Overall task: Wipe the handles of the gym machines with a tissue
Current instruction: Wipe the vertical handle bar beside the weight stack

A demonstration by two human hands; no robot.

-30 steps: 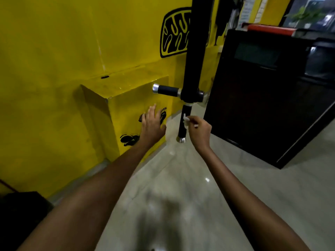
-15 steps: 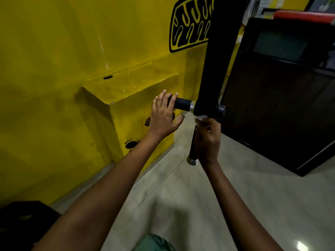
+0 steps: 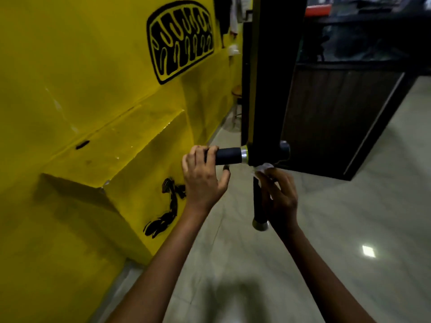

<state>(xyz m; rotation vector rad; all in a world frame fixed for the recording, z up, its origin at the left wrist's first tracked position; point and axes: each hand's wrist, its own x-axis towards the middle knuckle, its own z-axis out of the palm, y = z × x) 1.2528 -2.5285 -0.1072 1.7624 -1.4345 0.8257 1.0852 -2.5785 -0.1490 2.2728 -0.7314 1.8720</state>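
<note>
The left hand (image 3: 203, 178) covers the outer end of the horizontal handle (image 3: 229, 155), so its end cap is hidden. Below that handle, the right hand (image 3: 281, 201) hides most of the tissue (image 3: 264, 167) and part of the hanging handle (image 3: 257, 201).

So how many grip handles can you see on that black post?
2. The horizontal handle sticks out left, its end held by the left hand. The vertical handle hangs below, beside the right hand holding the tissue. Others may be hidden.
</note>
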